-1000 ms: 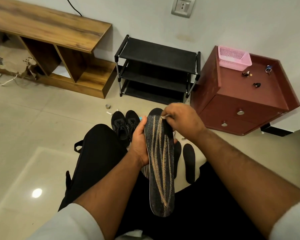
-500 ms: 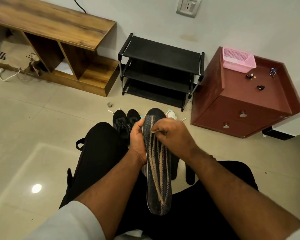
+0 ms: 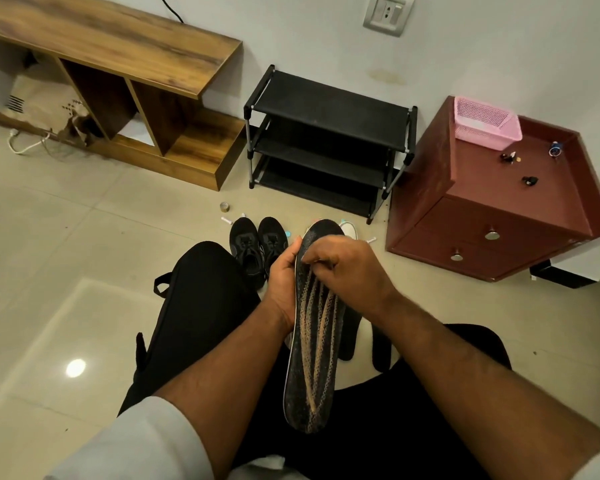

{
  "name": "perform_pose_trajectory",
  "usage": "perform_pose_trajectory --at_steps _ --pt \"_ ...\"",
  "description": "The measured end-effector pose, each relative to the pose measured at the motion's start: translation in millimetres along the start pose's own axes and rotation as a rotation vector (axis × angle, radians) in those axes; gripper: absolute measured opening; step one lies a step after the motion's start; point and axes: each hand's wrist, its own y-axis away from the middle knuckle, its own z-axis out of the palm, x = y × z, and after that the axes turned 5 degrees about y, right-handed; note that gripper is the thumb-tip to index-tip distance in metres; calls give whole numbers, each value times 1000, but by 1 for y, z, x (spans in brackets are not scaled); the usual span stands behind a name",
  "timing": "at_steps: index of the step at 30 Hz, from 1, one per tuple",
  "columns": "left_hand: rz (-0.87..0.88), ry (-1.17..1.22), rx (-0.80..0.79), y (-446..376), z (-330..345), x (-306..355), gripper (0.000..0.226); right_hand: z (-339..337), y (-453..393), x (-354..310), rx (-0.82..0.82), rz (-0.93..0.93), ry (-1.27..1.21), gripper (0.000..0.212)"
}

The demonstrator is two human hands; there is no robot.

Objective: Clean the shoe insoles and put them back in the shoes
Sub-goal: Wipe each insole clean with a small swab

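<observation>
While the person sits with black trousers on the knees, the left hand grips a dark insole by its left edge, near the upper part, and holds it upright in front of the body. This insole is black with pale beige stripes that run along its length. The right hand lies over the upper half of the insole with the fingers curled, and they seem to pinch something small and pale against the surface; what it is I cannot tell.

Behind the insole, on the floor, stands a pair of black shoes, side by side, with the toes pointing away. Two more black insoles lie on the floor between the legs, partly hidden by the right arm.

Farther away, against the wall, there is a black shoe rack, a wooden shelf unit to the left of it, and a dark red cabinet to the right, which carries a pink basket.
</observation>
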Motion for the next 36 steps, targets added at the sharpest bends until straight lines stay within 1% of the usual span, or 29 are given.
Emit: perform_pose_trajectory --at_steps 4,6,7,9,11,13,16,19,21,23,26,29,33,36 --pt "-81 -50 -90 3 7 -2 62 -9 -26 17 90 140 41 14" --pt "-92 -57 -90 2 6 -4 65 -12 -37 21 98 191 73 16" --pt "-92 -60 -78 2 5 -4 65 -12 -38 21 88 182 83 16" --pt "-81 -73 -49 1 3 -2 62 -7 -31 16 54 109 62 15" --pt "-42 -60 -13 -1 0 0 57 2 -17 7 -5 25 14 15" --pt "-13 -55 12 -2 -4 2 53 11 -4 1 -63 -17 12 16" --pt "-39 -47 -4 -1 0 1 54 8 -6 8 -38 19 19 13" --pt "-90 -57 -57 -2 3 -1 64 -5 -26 20 31 108 52 13" --pt "-108 -54 -44 -2 3 -1 66 -9 -36 23 19 148 77 15" --pt "-103 -52 -25 1 4 1 61 -6 -35 19 -11 112 71 15" --pt "-24 -53 40 -1 0 4 54 3 -18 6 -45 21 22 15" --pt "8 -26 113 -6 -6 5 53 11 -3 -4 -55 -10 0 18" --pt "-14 -10 4 -1 -1 3 53 4 -17 9 -1 74 -4 13" --pt "-27 2 -48 7 4 5 50 -5 -39 19 -5 178 61 17"
